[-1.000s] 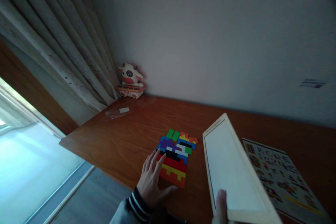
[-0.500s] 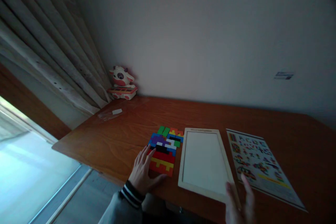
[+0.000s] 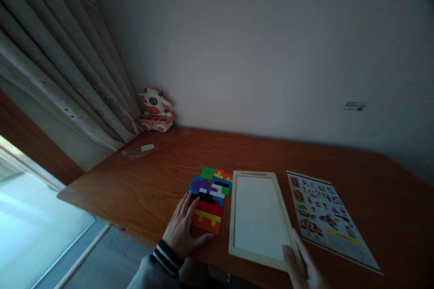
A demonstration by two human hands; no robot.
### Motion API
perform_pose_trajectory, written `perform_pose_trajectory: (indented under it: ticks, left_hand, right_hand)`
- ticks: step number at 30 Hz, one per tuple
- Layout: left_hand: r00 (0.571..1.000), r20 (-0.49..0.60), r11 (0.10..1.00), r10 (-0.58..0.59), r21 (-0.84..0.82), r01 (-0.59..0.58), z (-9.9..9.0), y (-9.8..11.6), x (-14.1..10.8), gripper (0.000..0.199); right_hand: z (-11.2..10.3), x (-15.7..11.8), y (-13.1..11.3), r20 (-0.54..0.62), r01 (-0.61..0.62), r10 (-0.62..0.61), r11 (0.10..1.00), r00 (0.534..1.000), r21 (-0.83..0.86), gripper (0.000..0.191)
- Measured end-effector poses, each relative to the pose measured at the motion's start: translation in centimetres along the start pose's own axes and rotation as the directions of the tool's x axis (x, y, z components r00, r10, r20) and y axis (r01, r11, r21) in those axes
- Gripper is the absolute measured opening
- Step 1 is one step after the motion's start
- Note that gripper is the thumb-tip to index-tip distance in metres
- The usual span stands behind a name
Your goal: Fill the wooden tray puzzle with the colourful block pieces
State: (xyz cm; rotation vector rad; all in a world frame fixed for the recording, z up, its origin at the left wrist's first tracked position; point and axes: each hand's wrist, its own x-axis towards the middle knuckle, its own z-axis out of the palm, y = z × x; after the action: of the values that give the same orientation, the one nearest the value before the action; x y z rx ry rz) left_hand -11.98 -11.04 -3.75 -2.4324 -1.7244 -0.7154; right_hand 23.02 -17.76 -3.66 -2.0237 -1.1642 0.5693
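Note:
Colourful flat puzzle pieces (image 3: 206, 207) lie fitted together in a block on the table, in red, yellow, blue, green, purple, black and white. My left hand (image 3: 181, 228) rests at their lower left with fingers spread, the fingertips touching the edge pieces. To their right lies a shallow wooden tray (image 3: 233, 216) with a pale, bare bottom. At the tray's lower right corner, my right hand (image 3: 301, 262) grips the frame, thumb on top and fingers along the outer side. Part of this hand is cut off by the bottom edge.
A printed sheet (image 3: 328, 216) with coloured figures lies right of the tray. A clear plastic bag with a white label (image 3: 147, 147) sits at the far left, near a cow-shaped toy keyboard (image 3: 156, 113). The wooden table (image 3: 254, 142) meets the wall; a curtain (image 3: 68, 54) hangs left.
My right hand has closed on the tray's lower right corner, from hovering over it with fingers apart. My left hand stays by the puzzle pieces. The view has shifted slightly.

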Motion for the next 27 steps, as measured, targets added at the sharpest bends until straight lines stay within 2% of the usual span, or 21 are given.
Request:
perform_pose_trajectory:
  ticks: [3, 8, 13, 16, 19, 22, 27]
  left_hand:
    - [1.000, -0.001, 1.000, 0.015, 0.006, -0.015, 0.3, -0.2, -0.2, 0.104]
    - [0.999, 0.040, 0.999, 0.035, 0.037, -0.037, 0.5, -0.4, 0.0, 0.107]
    - [0.994, 0.092, 0.996, 0.053, 0.071, -0.060, 0.2, -0.8, 0.8, 0.100]
    - [0.991, 0.121, 0.995, 0.059, 0.076, -0.068, -0.1, -1.6, 1.7, 0.090]
    - [0.991, 0.128, 0.996, 0.048, 0.074, -0.058, -0.3, -2.7, 2.6, 0.078]
    - [0.993, 0.108, 0.997, 0.042, 0.062, -0.049, -0.2, -3.4, 3.2, 0.077]
    - [0.997, 0.072, 0.996, 0.035, 0.077, -0.041, -0.3, -3.3, 3.3, 0.077]
  right_hand:
    - [1.8, -1.0, -1.3, -0.073, 0.067, -0.067, 0.998, 0.995, -0.006, 0.078]
    - [3.4, -1.1, -1.7, -0.088, 0.086, -0.090, 0.995, 0.992, -0.047, 0.079]
    - [3.4, 0.8, -1.1, 0.093, 0.045, -0.038, 0.996, 0.995, -0.072, 0.083]
    - [4.2, 1.6, -1.5, 0.132, 0.057, -0.048, 0.997, 0.990, -0.059, 0.083]
    - [5.7, 1.9, -2.6, 0.106, 0.110, -0.110, 0.994, 0.988, 0.000, 0.081]
    - [6.9, 1.9, -4.0, 0.074, 0.132, -0.135, 0.990, 0.988, 0.049, 0.079]
    - [6.5, 1.5, -4.6, -0.041, 0.077, -0.071, 0.985, 0.997, 0.152, 0.077]
